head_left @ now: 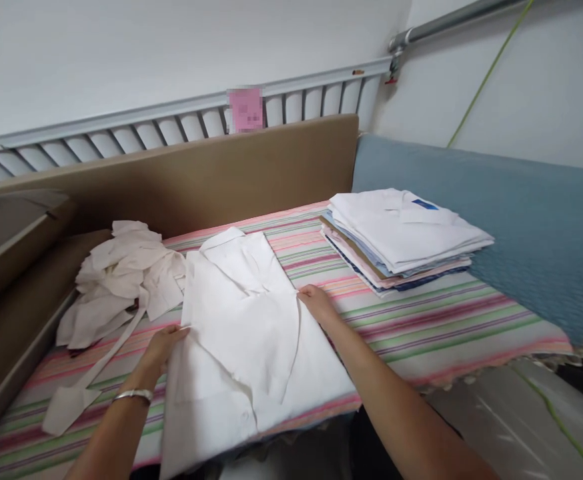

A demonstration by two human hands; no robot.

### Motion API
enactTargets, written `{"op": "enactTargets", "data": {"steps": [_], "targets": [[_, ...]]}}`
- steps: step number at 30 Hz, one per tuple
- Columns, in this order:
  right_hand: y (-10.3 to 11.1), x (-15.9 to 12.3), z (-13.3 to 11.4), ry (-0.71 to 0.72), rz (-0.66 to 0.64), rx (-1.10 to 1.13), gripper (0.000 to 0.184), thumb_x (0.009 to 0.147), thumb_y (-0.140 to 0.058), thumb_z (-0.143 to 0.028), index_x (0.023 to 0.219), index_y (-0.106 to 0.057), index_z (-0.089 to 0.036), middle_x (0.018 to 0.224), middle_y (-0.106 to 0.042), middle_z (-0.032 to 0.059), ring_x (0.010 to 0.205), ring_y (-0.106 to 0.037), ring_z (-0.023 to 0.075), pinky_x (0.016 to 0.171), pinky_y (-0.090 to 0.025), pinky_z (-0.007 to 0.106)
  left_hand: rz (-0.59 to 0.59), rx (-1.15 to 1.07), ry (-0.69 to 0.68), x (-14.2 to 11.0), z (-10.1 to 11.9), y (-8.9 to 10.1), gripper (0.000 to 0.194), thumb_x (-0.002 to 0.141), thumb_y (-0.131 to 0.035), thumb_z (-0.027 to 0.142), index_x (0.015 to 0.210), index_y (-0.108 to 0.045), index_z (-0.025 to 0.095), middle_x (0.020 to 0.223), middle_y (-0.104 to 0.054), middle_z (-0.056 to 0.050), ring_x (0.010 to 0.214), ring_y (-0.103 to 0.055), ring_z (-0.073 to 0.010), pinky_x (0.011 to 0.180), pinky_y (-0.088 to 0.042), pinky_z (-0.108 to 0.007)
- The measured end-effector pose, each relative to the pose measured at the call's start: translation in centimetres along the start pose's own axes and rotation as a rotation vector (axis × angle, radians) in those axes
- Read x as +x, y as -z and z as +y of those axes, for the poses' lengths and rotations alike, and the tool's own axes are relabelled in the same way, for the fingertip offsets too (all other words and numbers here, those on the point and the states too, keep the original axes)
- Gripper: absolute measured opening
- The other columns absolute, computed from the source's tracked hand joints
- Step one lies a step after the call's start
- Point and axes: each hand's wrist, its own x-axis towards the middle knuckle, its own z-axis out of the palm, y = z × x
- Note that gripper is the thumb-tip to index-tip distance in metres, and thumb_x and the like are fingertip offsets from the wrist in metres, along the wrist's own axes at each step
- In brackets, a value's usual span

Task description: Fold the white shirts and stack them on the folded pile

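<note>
A white shirt [266,333] lies partly folded on the striped cloth in front of me, its collar end toward the back. My left hand [167,343] pinches the shirt's fabric at its left edge; a silver bracelet circles that wrist. On the other side, my right hand [316,303] pinches the shirt at its right edge, a little farther back. The fabric between the hands is drawn across, with loose flaps and creases in the middle. A button shows near the front.
A stack of folded shirts [411,233] sits at the back right. Crumpled cream cloth [126,273] with a long strip lies at the left. The striped cloth [431,327] covers the surface. A brown board [231,177], a radiator [171,133] and a blue panel [536,227] stand behind.
</note>
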Motion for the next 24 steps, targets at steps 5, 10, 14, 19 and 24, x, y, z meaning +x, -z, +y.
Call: {"op": "enactTargets", "data": {"steps": [5,10,14,19,24], "targets": [[0.6,0.0,0.0,-0.011,-0.012,0.036,0.018,0.076,-0.05,-0.025,0.087,-0.063,-0.018,0.09,-0.068,0.0038,0.082,-0.061,0.0146,0.074,-0.044,0.025,0.14,0.242,-0.412,-1.5,2.0,-3.3,0.022,0.067,-0.059,0.026,0.087,-0.061,0.019,0.094,-0.063,-0.008,0.098,-0.054,-0.0266,0.09,-0.04,-0.04],[1.5,-0.8,-0.2,-0.04,-0.038,0.065,0.029,0.075,-0.054,-0.025,0.102,-0.061,-0.017,0.083,-0.069,0.0038,0.067,-0.062,0.0145,0.06,-0.046,0.025,-0.015,0.415,-0.852,-5.8,5.4,-9.8,0.021,0.08,-0.047,0.022,0.096,-0.06,0.019,0.097,-0.063,-0.008,0.095,-0.055,-0.0227,0.09,-0.043,-0.04],[0.8,-1.2,-0.6,0.014,-0.022,0.055,0.035,0.069,-0.059,-0.018,0.104,-0.061,-0.018,0.091,-0.068,0.0039,0.081,-0.063,0.0154,0.072,-0.046,0.025,-0.07,0.427,-0.958,-8.7,6.0,-12.7,0.023,0.08,-0.049,0.017,0.1,-0.059,0.019,0.101,-0.062,-0.008,0.097,-0.055,-0.0224,0.089,-0.045,-0.041],[1.3,-1.4,-2.0,0.125,0.039,-0.13,0.035,0.072,-0.054,-0.014,0.105,-0.061,-0.019,0.091,-0.068,0.004,0.081,-0.062,0.0152,0.076,-0.045,0.027,0.01,0.359,-0.899,-11.2,1.8,-9.0,0.026,0.083,-0.047,0.02,0.107,-0.057,0.022,0.111,-0.059,-0.007,0.108,-0.052,-0.0198,0.096,-0.042,-0.04],[3.5,-3.4,-3.7,0.108,-0.11,-0.286,0.017,0.075,-0.056,-0.032,0.072,-0.065,-0.017,0.071,-0.068,0.0045,0.069,-0.062,0.0159,0.064,-0.044,0.025,0.179,0.186,-0.509,-14.2,-3.8,-3.1,0.026,0.08,-0.05,0.034,0.101,-0.059,0.02,0.101,-0.062,-0.008,0.095,-0.057,-0.0216,0.085,-0.047,-0.04]]}}
